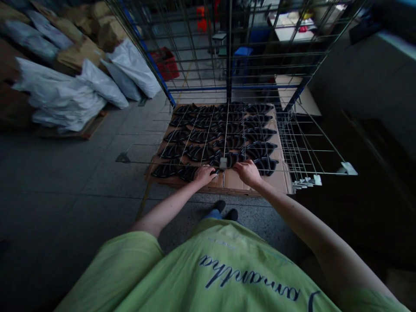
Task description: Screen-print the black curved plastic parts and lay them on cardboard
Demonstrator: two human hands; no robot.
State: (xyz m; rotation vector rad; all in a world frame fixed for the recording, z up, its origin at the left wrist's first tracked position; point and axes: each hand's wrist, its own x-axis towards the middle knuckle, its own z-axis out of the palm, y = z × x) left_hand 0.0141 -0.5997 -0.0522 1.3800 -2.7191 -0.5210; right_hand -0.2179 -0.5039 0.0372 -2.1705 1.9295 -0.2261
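Since it's pretty dim, I can't tell if the left hand [204, 175] and right hand [248, 172], a bit apart, are gripping the wire rack [226, 130] above black curved pieces [201, 152] on cardboard [234, 184].

The thin metal wire grid [300, 145] looks bright and smooth, the curved black plastic pieces [260, 151] glossy, the corrugated cardboard sheet [277, 178] matt and rough, the white plastic sacks [58, 93] slightly sheened.

wire grid [224, 138] lies over black curved parts [201, 149] on cardboard sheet [234, 184], blocks top-down reach | free: bare cardboard strip along near edge, at left hand [204, 175] and right hand [248, 172] | right: wire rack panel [302, 147] obstructs | rear: blue cage frame [198, 89] obstructs
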